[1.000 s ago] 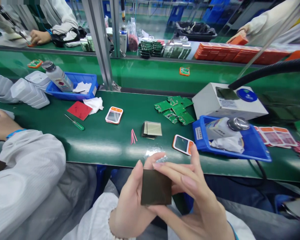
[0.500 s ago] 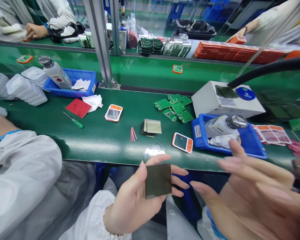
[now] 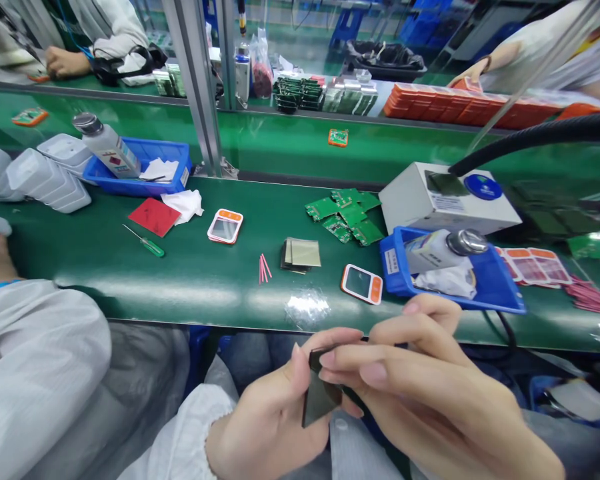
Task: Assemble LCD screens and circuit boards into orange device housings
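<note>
the right hand (image 3: 445,393) is back in from the side now, its fingers (image 3: 360,357) closing over the top edge of the dark square panel (image 3: 320,400). the left hand (image 3: 270,420) still cups that panel from below, half curled, thumb on its edge. i see the panel below the green bench's (image 3: 180,280) near edge, tilted more edge-on than half a second ago.
</note>
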`<state>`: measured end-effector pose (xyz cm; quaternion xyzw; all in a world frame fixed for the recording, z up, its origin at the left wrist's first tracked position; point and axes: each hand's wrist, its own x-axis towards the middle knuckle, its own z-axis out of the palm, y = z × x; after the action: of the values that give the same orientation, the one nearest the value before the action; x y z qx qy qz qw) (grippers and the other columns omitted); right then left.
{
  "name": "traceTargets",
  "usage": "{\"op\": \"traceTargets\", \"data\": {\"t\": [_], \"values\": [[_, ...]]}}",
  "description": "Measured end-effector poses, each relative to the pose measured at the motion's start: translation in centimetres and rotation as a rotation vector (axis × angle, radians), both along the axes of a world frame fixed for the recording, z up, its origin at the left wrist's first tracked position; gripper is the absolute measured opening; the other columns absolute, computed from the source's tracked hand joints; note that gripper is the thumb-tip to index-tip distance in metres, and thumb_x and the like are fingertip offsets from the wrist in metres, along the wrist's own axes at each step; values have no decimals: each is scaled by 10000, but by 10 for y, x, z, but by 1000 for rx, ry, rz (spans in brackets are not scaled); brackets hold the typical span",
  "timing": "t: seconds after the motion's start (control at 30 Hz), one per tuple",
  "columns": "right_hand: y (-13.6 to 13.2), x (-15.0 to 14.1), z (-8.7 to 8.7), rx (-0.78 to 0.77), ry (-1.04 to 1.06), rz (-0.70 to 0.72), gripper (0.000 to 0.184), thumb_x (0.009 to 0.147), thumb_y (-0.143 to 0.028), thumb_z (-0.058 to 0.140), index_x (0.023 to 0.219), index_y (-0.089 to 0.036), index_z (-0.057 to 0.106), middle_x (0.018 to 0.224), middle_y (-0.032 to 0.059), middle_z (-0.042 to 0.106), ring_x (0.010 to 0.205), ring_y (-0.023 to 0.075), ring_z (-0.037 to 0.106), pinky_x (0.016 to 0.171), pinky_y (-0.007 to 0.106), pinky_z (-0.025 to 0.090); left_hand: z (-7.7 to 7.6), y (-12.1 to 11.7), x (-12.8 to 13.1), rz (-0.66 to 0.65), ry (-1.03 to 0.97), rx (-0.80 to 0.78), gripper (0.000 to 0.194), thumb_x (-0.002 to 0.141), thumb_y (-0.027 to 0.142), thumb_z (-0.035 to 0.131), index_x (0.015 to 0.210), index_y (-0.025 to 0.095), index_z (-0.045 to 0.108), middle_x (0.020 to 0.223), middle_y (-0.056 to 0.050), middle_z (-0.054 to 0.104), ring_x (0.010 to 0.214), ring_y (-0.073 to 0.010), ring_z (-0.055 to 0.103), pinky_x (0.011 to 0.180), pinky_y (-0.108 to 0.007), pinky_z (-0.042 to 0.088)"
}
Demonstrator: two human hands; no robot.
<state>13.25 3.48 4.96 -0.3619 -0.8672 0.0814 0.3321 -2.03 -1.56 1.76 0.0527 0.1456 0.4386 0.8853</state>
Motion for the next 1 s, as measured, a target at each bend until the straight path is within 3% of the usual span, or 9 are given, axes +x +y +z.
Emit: {"op": "traceTargets", "data": {"t": [0.2,0.4,0.63,0.73,0.83,1.0], "values": [[4,-3,6,11,33,64,210,874,-88,525,838,-282,596,639,-57,606,614,151,524,685,369,350,0,-1,2,3,16,-9,367,945,416,416,1167,238,647,1107,-49,607,880,-137,526,902,-260,354],[3,-2,7,-31,80,73,255,807,-43,547,843,-287,610,693,-54,608,638,165,497,690,365,345,-1,-2,1,-15,37,-22,377,935,434,433,1186,234,631,1087,-47,582,872,-142,495,914,-275,324],[1,-10,5,-87,196,130,299,750,74,527,839,-211,537,704,-88,653,617,93,534,729,349,328,-4,-2,3,-60,93,19,396,924,468,438,1222,263,597,1142,-42,558,928,-165,474,936,-312,297],[3,-7,5,-149,201,199,300,752,76,512,870,-200,512,747,-79,681,621,89,554,754,351,341,-5,-2,4,-58,124,90,380,938,454,411,1187,249,613,1162,-48,543,1016,-177,450,902,-295,309],[6,-4,5,-226,174,257,308,764,69,493,897,-208,495,758,-76,679,632,94,552,794,355,353,-7,-1,5,-77,144,129,388,936,475,406,1156,235,618,1115,-50,544,982,-173,445,866,-292,317],[8,-3,6,-269,145,290,316,770,60,453,914,-222,470,747,-83,655,647,86,560,863,360,339,-11,-2,5,-77,156,150,364,928,487,421,928,203,648,1073,-48,542,936,-172,434,864,-306,308]]}}
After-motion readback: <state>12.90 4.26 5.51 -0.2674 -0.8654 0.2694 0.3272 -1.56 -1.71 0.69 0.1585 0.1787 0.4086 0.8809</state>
